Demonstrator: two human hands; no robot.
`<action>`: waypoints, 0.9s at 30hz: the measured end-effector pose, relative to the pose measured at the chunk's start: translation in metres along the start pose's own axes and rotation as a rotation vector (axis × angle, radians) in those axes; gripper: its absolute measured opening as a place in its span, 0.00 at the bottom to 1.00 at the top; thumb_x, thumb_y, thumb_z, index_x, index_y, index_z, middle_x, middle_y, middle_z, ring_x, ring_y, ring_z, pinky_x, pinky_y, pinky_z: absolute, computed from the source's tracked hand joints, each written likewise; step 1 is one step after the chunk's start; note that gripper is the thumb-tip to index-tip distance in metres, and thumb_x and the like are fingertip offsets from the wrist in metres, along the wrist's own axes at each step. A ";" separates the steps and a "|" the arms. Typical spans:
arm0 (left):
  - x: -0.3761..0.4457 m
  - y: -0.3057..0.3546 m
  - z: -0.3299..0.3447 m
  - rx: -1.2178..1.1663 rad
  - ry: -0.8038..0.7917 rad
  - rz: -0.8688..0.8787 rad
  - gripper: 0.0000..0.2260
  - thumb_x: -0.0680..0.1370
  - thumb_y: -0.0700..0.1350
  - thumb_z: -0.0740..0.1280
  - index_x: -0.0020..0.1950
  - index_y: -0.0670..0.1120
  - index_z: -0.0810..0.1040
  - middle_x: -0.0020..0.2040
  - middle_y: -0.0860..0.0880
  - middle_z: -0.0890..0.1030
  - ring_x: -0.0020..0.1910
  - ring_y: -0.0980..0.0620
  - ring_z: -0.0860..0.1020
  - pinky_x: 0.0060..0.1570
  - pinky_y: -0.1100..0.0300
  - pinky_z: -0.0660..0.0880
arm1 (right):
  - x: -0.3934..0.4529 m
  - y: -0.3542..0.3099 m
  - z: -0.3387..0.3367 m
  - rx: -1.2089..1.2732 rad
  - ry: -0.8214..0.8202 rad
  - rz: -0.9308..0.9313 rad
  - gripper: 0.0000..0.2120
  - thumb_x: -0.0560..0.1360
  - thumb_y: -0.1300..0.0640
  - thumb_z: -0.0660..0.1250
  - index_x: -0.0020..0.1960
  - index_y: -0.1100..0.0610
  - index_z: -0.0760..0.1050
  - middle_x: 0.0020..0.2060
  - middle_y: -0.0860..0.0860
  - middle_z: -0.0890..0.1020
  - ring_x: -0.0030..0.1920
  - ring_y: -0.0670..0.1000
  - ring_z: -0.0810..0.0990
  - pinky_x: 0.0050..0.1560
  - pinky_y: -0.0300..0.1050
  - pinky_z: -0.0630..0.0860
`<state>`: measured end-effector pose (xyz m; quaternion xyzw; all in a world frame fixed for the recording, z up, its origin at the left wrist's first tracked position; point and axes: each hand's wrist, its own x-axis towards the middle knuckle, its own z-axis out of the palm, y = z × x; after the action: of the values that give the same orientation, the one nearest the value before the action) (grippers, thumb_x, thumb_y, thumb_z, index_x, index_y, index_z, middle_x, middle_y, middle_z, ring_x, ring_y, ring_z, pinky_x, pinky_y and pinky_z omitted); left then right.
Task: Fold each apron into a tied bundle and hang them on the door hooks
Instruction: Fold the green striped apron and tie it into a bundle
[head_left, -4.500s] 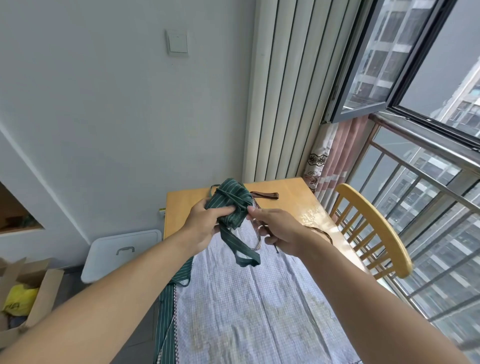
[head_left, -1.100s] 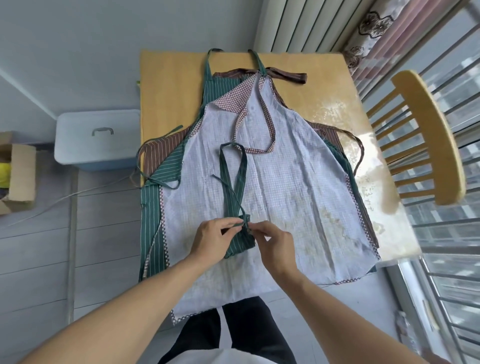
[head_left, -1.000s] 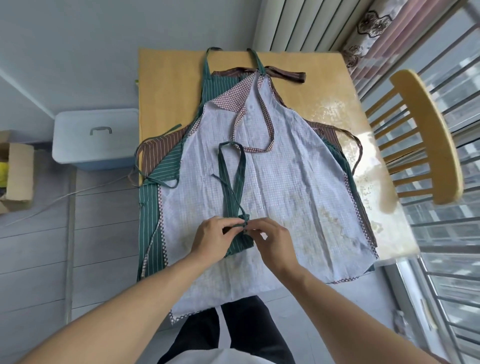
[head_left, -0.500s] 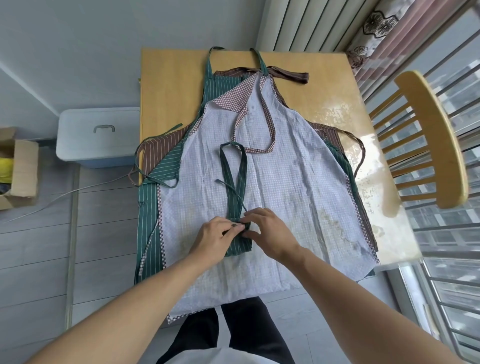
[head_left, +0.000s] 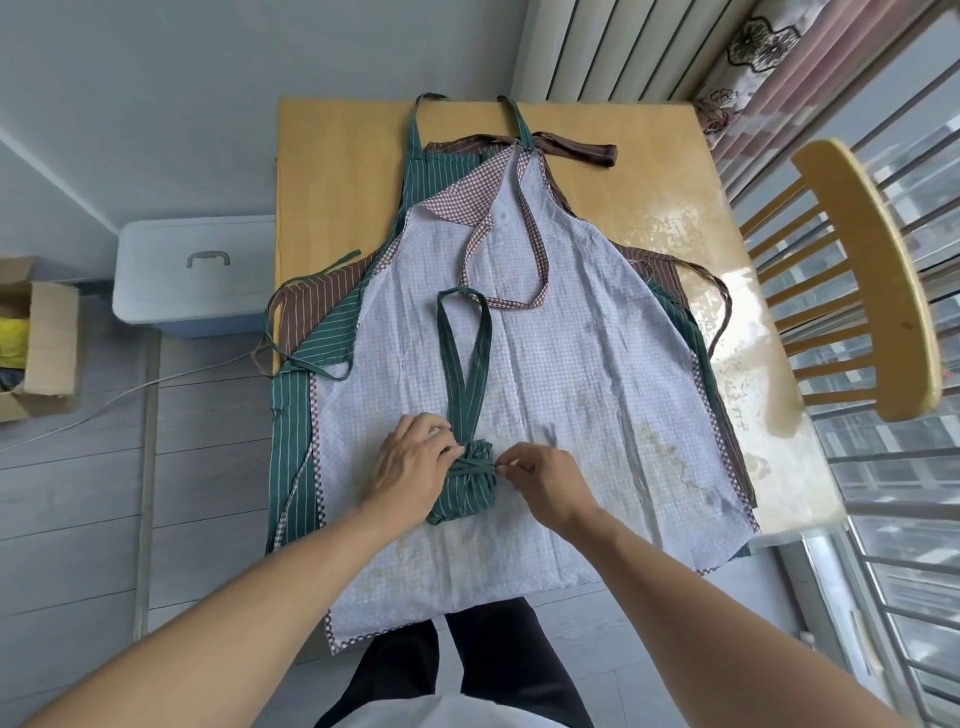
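A folded green striped apron bundle (head_left: 466, 488) lies on a pale checked apron (head_left: 561, 374) spread flat over the wooden table (head_left: 343, 171). Its neck loop (head_left: 464, 343) stretches away from me. My left hand (head_left: 410, 462) grips the bundle's left side at the tie. My right hand (head_left: 545, 475) pinches the thin tie string at the bundle's right edge. Under the checked apron lie a green striped apron (head_left: 296, 415) and a brown striped apron (head_left: 317, 306).
A wooden chair (head_left: 878, 280) stands at the table's right, by the window railing. A blue lidded box (head_left: 192, 275) sits on the floor left of the table. A cardboard box (head_left: 36, 343) is at the far left. The wall and curtains lie behind the table.
The bundle came down from in front of me onto the checked apron. In the last second my right hand has drawn the tie string out to the right, tightening it around the bundle.
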<state>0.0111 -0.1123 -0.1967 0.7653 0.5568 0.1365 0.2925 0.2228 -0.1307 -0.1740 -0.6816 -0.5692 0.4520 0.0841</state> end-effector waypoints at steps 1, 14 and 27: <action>0.002 0.002 -0.002 0.082 -0.080 0.001 0.10 0.85 0.47 0.59 0.49 0.47 0.77 0.52 0.53 0.76 0.52 0.51 0.73 0.55 0.56 0.71 | 0.000 -0.001 0.004 0.088 -0.021 0.068 0.07 0.82 0.55 0.65 0.49 0.55 0.81 0.38 0.53 0.85 0.38 0.56 0.84 0.40 0.54 0.81; 0.040 0.025 -0.040 -0.616 -0.165 -0.577 0.15 0.87 0.47 0.53 0.41 0.51 0.70 0.41 0.52 0.74 0.42 0.52 0.72 0.46 0.55 0.70 | 0.006 -0.053 -0.011 0.903 -0.140 0.329 0.07 0.84 0.65 0.58 0.51 0.60 0.73 0.32 0.48 0.80 0.28 0.42 0.74 0.31 0.38 0.64; 0.080 0.062 -0.081 -1.421 0.281 -1.156 0.12 0.86 0.42 0.55 0.63 0.40 0.75 0.58 0.39 0.77 0.46 0.39 0.79 0.29 0.51 0.79 | -0.006 -0.091 -0.007 0.298 0.213 0.045 0.08 0.80 0.58 0.68 0.54 0.54 0.86 0.46 0.51 0.88 0.43 0.45 0.83 0.46 0.36 0.78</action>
<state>0.0428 -0.0264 -0.1049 -0.0140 0.6677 0.3703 0.6456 0.1642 -0.1025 -0.1097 -0.7183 -0.4682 0.4585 0.2339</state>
